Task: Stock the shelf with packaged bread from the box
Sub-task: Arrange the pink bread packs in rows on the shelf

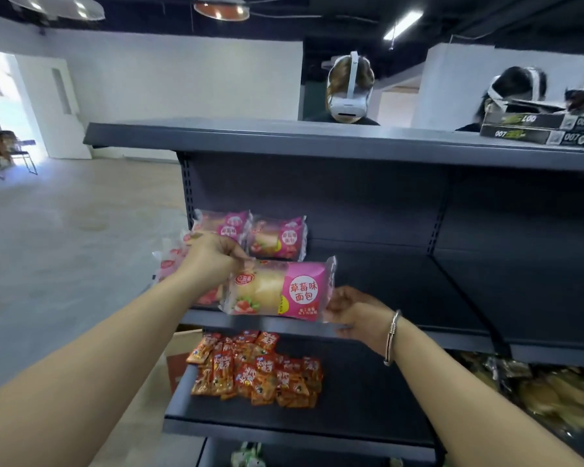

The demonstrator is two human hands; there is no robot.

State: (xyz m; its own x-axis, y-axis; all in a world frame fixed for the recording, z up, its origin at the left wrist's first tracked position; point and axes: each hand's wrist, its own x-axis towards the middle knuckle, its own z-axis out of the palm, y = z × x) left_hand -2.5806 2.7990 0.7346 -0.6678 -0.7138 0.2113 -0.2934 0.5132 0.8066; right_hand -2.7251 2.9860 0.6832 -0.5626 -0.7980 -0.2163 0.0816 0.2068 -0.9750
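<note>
A pink pack of strawberry bread [280, 291] hangs just above the front edge of the dark middle shelf [418, 298]. My left hand [213, 261] pinches its left end. My right hand [351, 311], with a silver bangle on the wrist, holds its right end with curled fingers. Two more pink bread packs [277, 239] stand at the back left of the same shelf, and another pack [169, 261] lies partly hidden behind my left hand. A cardboard box [179, 358] shows on the floor under my left forearm.
Several red snack sachets [260, 369] lie on the shelf below. Yellow bags [536, 389] fill the lower right shelf. Black cartons [540, 128] sit on the top shelf at right. Two people wearing headsets [349, 92] stand behind the shelving. Open floor lies to the left.
</note>
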